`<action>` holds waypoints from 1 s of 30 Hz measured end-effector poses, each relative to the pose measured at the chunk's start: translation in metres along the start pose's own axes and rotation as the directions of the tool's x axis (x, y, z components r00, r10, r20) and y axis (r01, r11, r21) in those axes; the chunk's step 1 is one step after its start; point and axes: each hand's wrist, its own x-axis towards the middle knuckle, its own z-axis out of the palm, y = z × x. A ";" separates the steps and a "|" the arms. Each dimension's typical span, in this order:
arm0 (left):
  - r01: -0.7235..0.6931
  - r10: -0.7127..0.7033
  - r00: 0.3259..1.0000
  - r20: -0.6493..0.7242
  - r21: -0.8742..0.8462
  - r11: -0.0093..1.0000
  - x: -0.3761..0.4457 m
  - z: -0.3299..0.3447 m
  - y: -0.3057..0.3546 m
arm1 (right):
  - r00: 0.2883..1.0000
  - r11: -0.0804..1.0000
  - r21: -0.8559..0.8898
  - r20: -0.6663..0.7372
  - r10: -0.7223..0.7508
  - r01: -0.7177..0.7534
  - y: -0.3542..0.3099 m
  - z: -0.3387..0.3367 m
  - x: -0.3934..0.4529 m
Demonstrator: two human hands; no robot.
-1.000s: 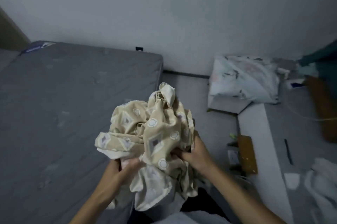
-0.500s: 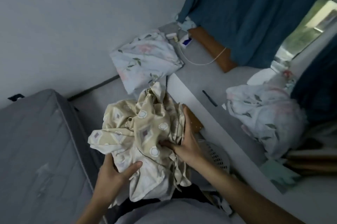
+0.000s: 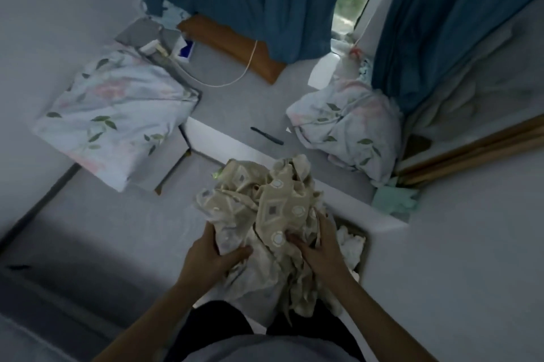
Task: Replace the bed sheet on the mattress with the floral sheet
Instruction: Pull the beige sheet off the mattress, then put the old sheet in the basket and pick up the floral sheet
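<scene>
Beige diamond-patterned old sheet (image 3: 265,214) is bunching between my left hand (image 3: 210,257) and right hand (image 3: 319,249), both grips clenching it, probably for dumping into the basket (image 3: 363,246) below.

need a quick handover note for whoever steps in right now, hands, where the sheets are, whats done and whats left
Left hand: grips the lower left of the bunched beige patterned sheet.
Right hand: grip on the same bundle from the right.
The bundle is held at waist height, above a basket with white cloth in it.
Floral bundle lies by the blue curtain; a floral pillow lies at the left wall.
Done: the old sheet is gathered up in the hands.
Left: put it down, fetch the floral sheet, spread it on the mattress, which is out of view.
</scene>
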 end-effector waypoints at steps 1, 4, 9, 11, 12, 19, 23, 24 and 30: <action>-0.005 0.004 0.999 0.038 0.022 1.000 0.012 0.011 0.000 | 0.999 0.999 0.006 -0.017 0.048 -0.048 0.017 -0.006 0.005; 0.042 -0.049 0.985 0.164 0.048 0.998 0.051 0.055 -0.011 | 0.985 0.987 -0.024 -0.077 0.155 -0.157 0.073 -0.025 0.026; 0.165 -0.186 0.943 0.276 0.099 0.981 0.122 0.150 -0.051 | 0.963 0.960 -0.087 -0.078 0.259 -0.265 0.192 -0.047 0.082; 0.195 -0.222 0.932 0.288 0.118 0.974 0.148 0.193 -0.072 | 0.955 0.951 -0.093 -0.070 0.289 -0.295 0.236 -0.054 0.106; 0.212 -0.239 0.927 0.288 0.123 0.970 0.160 0.214 -0.082 | 0.952 0.947 -0.105 -0.076 0.297 -0.304 0.251 -0.057 0.118; 0.253 -0.265 0.940 0.216 0.085 0.964 0.229 0.321 -0.150 | 0.933 0.924 -0.136 -0.101 0.346 -0.357 0.330 -0.068 0.196; 0.229 -0.258 0.948 0.185 0.164 0.959 0.255 0.351 -0.187 | 0.920 0.888 -0.245 -0.049 0.389 -0.389 0.371 -0.066 0.224; 0.221 -0.272 0.942 0.196 0.246 0.944 0.261 0.354 -0.196 | 0.910 0.874 -0.274 -0.012 0.414 -0.401 0.382 -0.067 0.227; 0.119 -0.247 0.915 0.320 0.372 0.921 0.269 0.337 -0.190 | 0.909 0.874 -0.323 0.082 0.409 -0.364 0.347 -0.069 0.230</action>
